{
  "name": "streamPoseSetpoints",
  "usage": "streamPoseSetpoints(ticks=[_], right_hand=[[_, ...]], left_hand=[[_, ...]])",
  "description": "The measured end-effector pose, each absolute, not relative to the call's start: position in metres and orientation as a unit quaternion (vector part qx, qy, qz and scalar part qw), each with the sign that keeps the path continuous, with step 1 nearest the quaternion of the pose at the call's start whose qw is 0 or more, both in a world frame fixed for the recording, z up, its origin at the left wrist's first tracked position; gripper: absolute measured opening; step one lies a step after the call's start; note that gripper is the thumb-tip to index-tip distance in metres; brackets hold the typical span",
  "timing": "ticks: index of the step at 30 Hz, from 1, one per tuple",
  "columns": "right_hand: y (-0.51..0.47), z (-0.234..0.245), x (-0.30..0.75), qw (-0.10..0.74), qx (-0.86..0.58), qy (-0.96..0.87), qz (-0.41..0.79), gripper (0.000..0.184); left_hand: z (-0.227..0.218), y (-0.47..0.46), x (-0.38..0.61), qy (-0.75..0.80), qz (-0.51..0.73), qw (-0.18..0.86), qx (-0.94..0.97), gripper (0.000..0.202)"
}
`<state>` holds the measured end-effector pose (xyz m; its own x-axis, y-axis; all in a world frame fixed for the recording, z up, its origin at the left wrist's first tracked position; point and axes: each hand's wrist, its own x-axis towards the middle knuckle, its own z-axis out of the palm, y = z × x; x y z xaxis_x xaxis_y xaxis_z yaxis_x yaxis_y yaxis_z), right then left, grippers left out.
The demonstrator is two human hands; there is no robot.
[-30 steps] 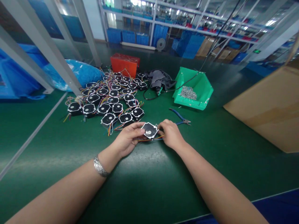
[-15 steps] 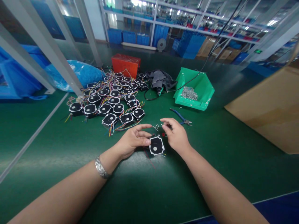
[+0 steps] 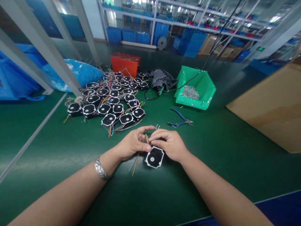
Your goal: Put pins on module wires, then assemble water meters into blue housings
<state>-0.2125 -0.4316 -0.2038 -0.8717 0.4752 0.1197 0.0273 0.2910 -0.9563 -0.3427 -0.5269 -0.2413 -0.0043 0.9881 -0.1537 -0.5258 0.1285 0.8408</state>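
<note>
A square black motor (image 3: 155, 158) with a pale metal frame is tilted just above the green tabletop. My left hand (image 3: 133, 142) grips it at its upper left corner, thumb on top. Coloured wires (image 3: 134, 164) trail from it between and below my left fingers. My right hand (image 3: 172, 142) is closed in a pinch at the motor's top corner; the screw in its fingertips is mostly hidden. Several loose screws (image 3: 157, 126) lie just beyond my fingertips. Blue-handled cutting pliers (image 3: 182, 120) rest open on the table to the right, with a screw beside them.
Several similar motors (image 3: 114, 100) with tangled wires are grouped at left. Behind them stands a red box (image 3: 124, 64). A power screwdriver (image 3: 160, 91) lies partly under a dark cloth (image 3: 161, 78). A green bin (image 3: 207, 95) holds screws (image 3: 190, 92); a cardboard box (image 3: 270, 110) is at right.
My right hand has moved left and down to the motor's top corner, bringing a screw in its fingertips. The motor has turned and shifted down, and its wires now show at left.
</note>
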Motion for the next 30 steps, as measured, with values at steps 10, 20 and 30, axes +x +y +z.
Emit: streamPoseSetpoints(ticks=[10, 20, 30], right_hand=[[-0.429, -0.198, -0.208, 0.172, -0.082, -0.865, 0.463, 0.015], [-0.400, -0.196, -0.201, 0.226, -0.261, -0.860, 0.377, 0.019], [-0.365, -0.214, -0.189, -0.007, -0.382, -0.924, 0.026, 0.015]], left_hand=[[-0.237, -0.528, -0.341, 0.397, 0.585, 0.642, 0.297, 0.072], [-0.232, -0.529, -0.343, 0.411, 0.625, 0.620, 0.235, 0.064], [-0.228, -0.527, -0.363, 0.417, 0.679, 0.580, 0.172, 0.045]])
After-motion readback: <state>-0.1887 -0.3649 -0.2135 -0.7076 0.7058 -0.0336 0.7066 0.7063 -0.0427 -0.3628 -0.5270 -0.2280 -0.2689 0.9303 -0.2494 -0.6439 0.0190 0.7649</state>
